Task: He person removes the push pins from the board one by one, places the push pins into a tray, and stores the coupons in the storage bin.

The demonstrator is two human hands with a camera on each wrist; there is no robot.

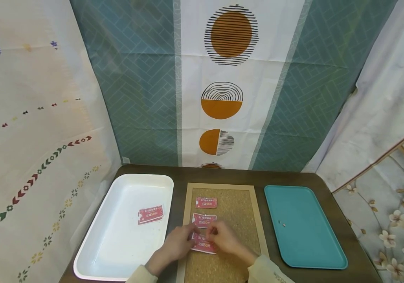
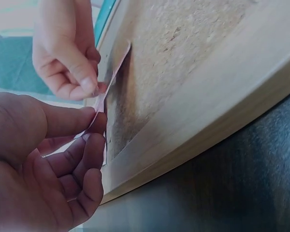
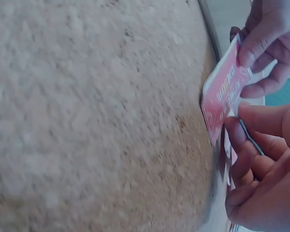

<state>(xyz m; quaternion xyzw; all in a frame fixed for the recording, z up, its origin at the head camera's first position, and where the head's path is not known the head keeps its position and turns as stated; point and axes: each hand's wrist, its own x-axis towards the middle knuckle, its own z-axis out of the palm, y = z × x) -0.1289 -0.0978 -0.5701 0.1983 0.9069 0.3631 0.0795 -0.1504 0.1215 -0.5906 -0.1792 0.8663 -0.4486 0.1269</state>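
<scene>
My left hand (image 1: pixel 179 241) pinches a red coupon (image 1: pixel 203 247) by its left side, between thumb and fingers, low over the corkboard (image 1: pixel 237 224). In the left wrist view the coupon is seen nearly edge-on, tilted from the cork. My right hand (image 1: pixel 227 239) has its thumb and forefinger together at the coupon's upper edge. Between those fingertips is what looks like a small clear pushpin (image 2: pixel 96 91), mostly hidden. Farther up the board are two more red coupons, a middle one (image 1: pixel 202 221) and a top one (image 1: pixel 206 203), each with a small shiny dot at its upper edge.
To the left stands a white tray (image 1: pixel 117 220) holding overlapping red coupons (image 1: pixel 151 214). A teal tray (image 1: pixel 304 239) with a few tiny shiny bits (image 1: pixel 283 225) lies at the right. The board's wooden frame (image 1: pixel 260 232) sits on a dark table (image 1: pixel 180 196).
</scene>
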